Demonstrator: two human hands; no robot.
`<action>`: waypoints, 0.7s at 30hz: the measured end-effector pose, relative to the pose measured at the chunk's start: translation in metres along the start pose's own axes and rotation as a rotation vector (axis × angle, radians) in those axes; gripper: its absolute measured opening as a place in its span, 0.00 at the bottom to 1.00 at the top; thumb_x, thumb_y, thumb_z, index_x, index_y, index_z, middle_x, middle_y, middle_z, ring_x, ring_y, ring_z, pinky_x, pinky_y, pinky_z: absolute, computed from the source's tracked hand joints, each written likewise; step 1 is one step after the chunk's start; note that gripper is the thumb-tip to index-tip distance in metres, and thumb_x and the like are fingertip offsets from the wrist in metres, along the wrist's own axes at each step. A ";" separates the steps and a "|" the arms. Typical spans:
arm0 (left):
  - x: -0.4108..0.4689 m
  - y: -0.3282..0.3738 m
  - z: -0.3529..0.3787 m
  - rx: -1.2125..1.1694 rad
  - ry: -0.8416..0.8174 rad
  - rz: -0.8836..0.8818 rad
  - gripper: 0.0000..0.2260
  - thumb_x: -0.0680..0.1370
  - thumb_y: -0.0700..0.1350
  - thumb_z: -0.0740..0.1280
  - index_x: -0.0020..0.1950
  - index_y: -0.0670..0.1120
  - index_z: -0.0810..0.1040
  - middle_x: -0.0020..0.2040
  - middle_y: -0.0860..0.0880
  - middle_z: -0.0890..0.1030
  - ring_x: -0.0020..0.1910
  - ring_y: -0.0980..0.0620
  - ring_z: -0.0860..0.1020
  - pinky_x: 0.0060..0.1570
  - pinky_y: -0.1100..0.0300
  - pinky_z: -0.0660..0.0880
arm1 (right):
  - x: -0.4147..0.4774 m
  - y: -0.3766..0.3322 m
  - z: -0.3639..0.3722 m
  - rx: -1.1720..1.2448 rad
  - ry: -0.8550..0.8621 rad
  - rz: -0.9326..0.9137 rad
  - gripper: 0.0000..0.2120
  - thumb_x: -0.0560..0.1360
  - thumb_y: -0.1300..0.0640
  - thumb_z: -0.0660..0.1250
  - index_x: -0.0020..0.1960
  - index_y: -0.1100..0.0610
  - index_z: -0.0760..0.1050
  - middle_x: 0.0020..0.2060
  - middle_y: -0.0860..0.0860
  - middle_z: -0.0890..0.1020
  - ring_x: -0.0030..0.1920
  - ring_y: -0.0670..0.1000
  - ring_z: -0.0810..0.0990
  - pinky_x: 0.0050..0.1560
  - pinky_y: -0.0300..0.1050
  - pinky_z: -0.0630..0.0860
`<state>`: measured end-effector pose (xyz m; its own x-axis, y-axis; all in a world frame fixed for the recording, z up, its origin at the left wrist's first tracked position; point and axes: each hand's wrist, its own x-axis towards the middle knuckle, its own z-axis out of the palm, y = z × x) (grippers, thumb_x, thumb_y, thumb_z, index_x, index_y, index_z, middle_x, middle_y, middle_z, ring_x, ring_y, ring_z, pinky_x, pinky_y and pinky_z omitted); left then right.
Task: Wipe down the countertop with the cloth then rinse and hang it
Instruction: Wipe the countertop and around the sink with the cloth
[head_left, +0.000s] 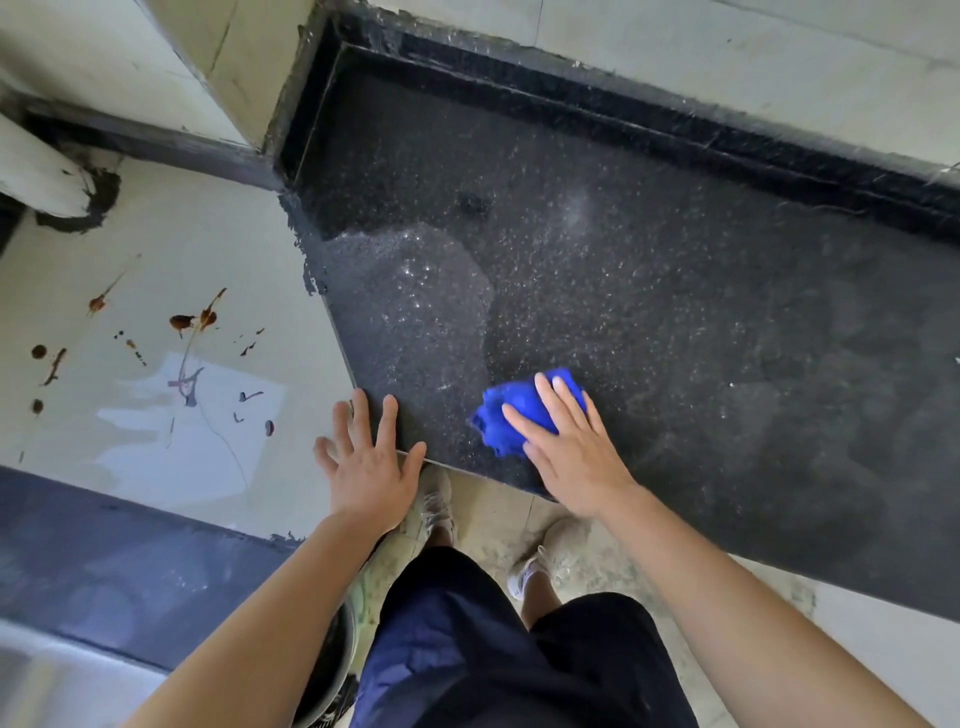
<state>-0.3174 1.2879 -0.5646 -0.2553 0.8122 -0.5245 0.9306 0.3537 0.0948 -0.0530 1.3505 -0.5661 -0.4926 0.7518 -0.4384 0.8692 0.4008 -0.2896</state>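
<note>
The wiping step is in hand. The right hand (571, 452) presses flat on the blue cloth (511, 415), fingers spread over its top instead of closed around it; the grip here is a wide, open palm pinning the bunched cloth to the black speckled tabletop (701, 312). The cloth lies under the fingers and sticks out past them on the side toward the tabletop's near corner, close to the front edge. The left hand (366, 462) is also open, fingers splayed, resting on that near corner with nothing in it, apparently as a brace.

Beyond the cloth, away from the front edge, a pale wet patch (421, 291) glistens on the tabletop; farther from the cloth the stone looks dull and dusty, so most of the surface seems unwiped. My judgement is that the task is early: no rinsing or hanging has come yet, and no tap or hook is in view.

The next move likely calls for steady downward pressure while sweeping the cloth away from the corner across the dusty area, keeping it bunched under the palm.
</note>
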 end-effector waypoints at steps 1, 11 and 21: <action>0.000 0.000 -0.001 0.004 -0.003 -0.001 0.32 0.81 0.65 0.48 0.81 0.54 0.45 0.81 0.46 0.38 0.79 0.42 0.37 0.74 0.38 0.45 | 0.024 -0.006 -0.010 0.009 0.022 0.026 0.25 0.85 0.49 0.51 0.80 0.40 0.49 0.80 0.54 0.39 0.80 0.55 0.36 0.78 0.59 0.41; 0.001 0.001 -0.013 0.091 -0.050 -0.006 0.32 0.81 0.65 0.48 0.81 0.54 0.44 0.81 0.46 0.40 0.79 0.42 0.39 0.74 0.40 0.50 | 0.048 -0.047 -0.002 -0.037 0.112 -0.049 0.27 0.84 0.52 0.57 0.80 0.44 0.52 0.81 0.58 0.44 0.80 0.60 0.42 0.78 0.62 0.45; -0.001 0.003 -0.023 0.056 -0.084 0.000 0.30 0.82 0.62 0.51 0.81 0.55 0.44 0.81 0.46 0.40 0.80 0.42 0.39 0.75 0.40 0.49 | -0.054 -0.002 0.037 -0.175 0.028 -0.075 0.38 0.73 0.54 0.73 0.78 0.44 0.59 0.79 0.60 0.56 0.79 0.62 0.55 0.74 0.66 0.60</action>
<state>-0.3205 1.2984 -0.5447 -0.2348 0.7698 -0.5935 0.9443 0.3255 0.0487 -0.0293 1.2896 -0.5736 -0.5575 0.7294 -0.3965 0.8251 0.5395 -0.1676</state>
